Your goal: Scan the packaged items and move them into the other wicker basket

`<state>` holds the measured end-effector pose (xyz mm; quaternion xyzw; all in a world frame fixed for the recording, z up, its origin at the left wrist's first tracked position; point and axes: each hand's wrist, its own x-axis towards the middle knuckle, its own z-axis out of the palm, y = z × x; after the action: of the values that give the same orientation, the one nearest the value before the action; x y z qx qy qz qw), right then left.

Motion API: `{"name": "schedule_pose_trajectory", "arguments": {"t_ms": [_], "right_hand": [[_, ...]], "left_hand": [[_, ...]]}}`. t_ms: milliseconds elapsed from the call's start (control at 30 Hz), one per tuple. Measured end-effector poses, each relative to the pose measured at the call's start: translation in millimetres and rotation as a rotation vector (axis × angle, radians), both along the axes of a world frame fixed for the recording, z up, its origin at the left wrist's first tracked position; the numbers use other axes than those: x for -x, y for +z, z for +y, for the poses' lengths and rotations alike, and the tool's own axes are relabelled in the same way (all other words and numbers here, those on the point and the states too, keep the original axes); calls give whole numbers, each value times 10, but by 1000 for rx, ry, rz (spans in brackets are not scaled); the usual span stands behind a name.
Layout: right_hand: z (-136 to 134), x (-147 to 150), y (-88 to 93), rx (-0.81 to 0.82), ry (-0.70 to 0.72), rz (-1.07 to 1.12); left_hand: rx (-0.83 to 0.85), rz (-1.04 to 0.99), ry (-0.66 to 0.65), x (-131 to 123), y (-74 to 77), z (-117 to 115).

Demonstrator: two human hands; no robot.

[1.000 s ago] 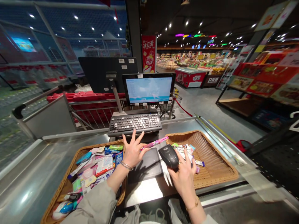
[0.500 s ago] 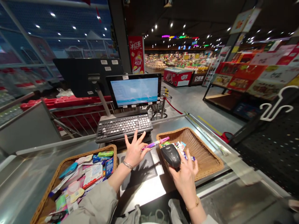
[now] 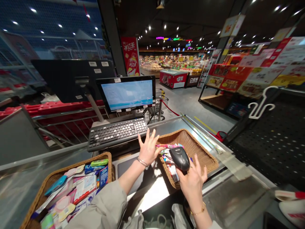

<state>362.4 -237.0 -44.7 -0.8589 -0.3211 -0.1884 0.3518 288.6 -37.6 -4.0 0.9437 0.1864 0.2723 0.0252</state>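
My left hand (image 3: 149,149) is open with its fingers spread, just above the edge of a wicker basket (image 3: 202,152) on the right. Beside its thumb, a pink and purple tube (image 3: 165,146) lies across the small packets (image 3: 170,162) in that basket. My right hand (image 3: 192,181) is closed around a black handheld barcode scanner (image 3: 179,158) above the basket's near rim. A second wicker basket (image 3: 81,162), at lower left, is full of packaged goods (image 3: 83,187). My left sleeve covers part of it.
A black keyboard (image 3: 116,133) and a monitor (image 3: 126,94) stand beyond my hands on a steel checkout counter (image 3: 214,194). Red baskets (image 3: 66,109) sit behind a metal rail. A shopping cart (image 3: 156,105), a red rope (image 3: 171,109) and a black pegboard (image 3: 267,146) are nearby.
The pink and purple tube has left my left hand and lies in the right basket. My view has swung left, and both hands have moved closer to that basket.
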Motion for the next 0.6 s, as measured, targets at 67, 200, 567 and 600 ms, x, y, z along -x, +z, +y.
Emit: {"name": "schedule_pose_trajectory", "arguments": {"t_ms": [67, 200, 567, 600], "right_hand": [[-2, 4, 16, 3, 3, 1], [35, 27, 19, 8, 11, 9], [367, 228, -12, 59, 214, -26], [406, 261, -10, 62, 237, -28]], "left_hand": [[-8, -2, -6, -46, 15, -35], [-17, 3, 23, 78, 28, 5], [-4, 34, 228, 905, -8, 176], [-2, 38, 252, 994, -15, 183]]}}
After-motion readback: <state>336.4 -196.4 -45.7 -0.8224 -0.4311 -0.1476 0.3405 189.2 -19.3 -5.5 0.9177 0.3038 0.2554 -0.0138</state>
